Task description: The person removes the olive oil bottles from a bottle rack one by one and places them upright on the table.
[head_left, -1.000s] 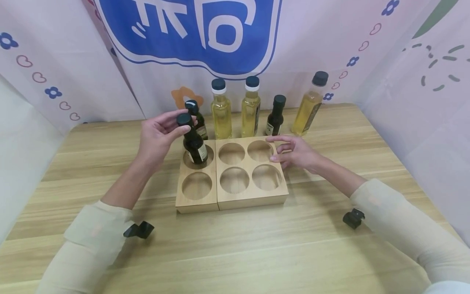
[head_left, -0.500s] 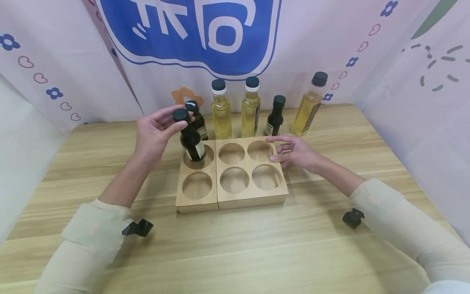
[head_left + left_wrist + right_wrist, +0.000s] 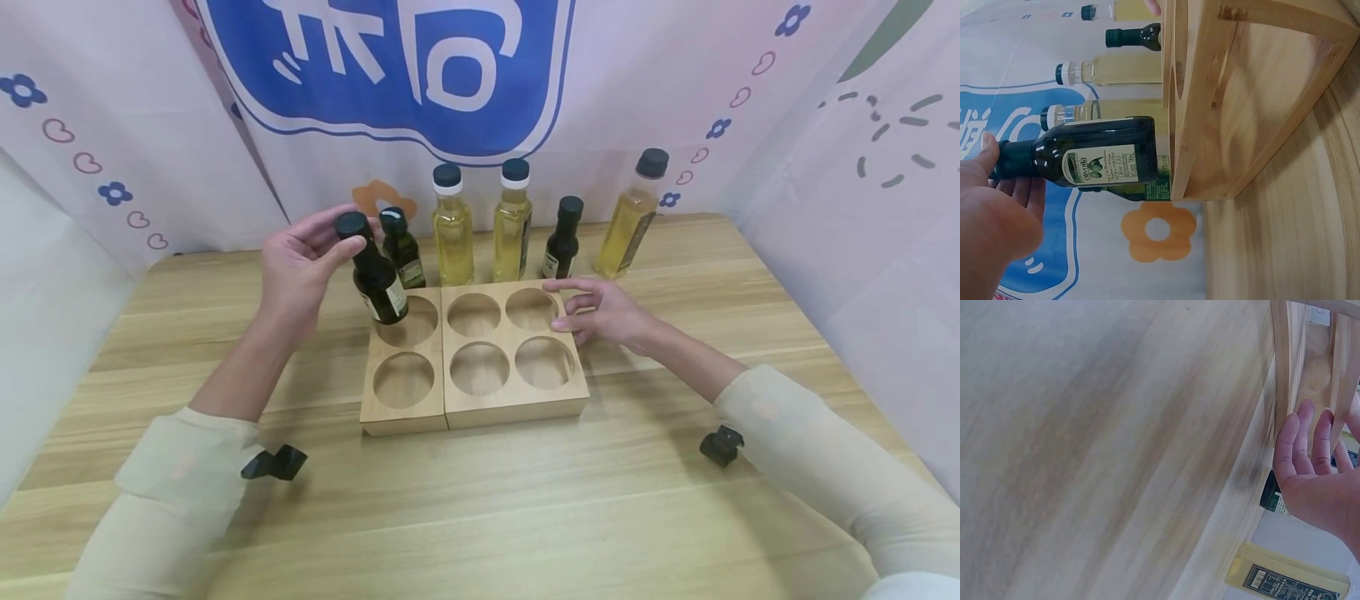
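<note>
My left hand [image 3: 296, 271] grips a small dark olive oil bottle [image 3: 380, 287] by its cap and neck. The bottle leans, its base above the back hole of the narrow part of the wooden bottle rack [image 3: 517, 408]. In the left wrist view the cream olive label [image 3: 1100, 165] faces the camera, and the base is apart from the rack. My right hand [image 3: 607, 315] holds the rack's right side, thumb at the top edge near the back right hole. In the right wrist view its bent fingers [image 3: 1302, 447] reach the rack's open end.
Behind the rack stand another small dark bottle [image 3: 402, 250], two yellow oil bottles [image 3: 453, 237] [image 3: 512, 237] and a third dark one [image 3: 561, 242]. A tall yellow bottle [image 3: 626, 225] stands farther right. A printed cloth [image 3: 637, 75] hangs behind the wooden table [image 3: 487, 508].
My left hand has moved left and slightly up, carrying the dark olive oil bottle from the back left hole towards its left edge. My right hand has stayed on the rack.
</note>
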A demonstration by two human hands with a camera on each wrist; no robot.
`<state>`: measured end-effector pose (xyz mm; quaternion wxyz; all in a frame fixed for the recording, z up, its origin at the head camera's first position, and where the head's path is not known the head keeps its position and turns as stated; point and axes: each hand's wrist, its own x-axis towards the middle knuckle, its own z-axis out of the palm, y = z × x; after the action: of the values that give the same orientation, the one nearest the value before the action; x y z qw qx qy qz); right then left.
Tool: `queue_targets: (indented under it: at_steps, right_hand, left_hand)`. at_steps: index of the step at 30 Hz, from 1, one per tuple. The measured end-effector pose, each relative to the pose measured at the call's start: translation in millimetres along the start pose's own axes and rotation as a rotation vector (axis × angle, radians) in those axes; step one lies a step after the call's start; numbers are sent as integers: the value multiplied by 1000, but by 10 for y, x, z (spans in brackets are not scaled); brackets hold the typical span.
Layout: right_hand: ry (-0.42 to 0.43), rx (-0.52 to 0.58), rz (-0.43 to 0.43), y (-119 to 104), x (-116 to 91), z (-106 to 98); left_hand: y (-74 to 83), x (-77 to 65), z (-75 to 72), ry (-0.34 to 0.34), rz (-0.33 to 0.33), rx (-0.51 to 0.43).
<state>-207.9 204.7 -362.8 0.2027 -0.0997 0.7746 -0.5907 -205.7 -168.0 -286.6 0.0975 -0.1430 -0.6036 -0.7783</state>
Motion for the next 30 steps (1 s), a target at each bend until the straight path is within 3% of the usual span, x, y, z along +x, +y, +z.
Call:
queue_targets:
  at_steps: [17, 30]
  right_hand:
    - [-1, -1, 9, -2, 1, 0]
    - [3, 3, 11, -9, -3, 4]
  left_hand:
    - [15, 92, -141, 92, 27, -111]
    - [-25, 169, -238, 192, 36, -143]
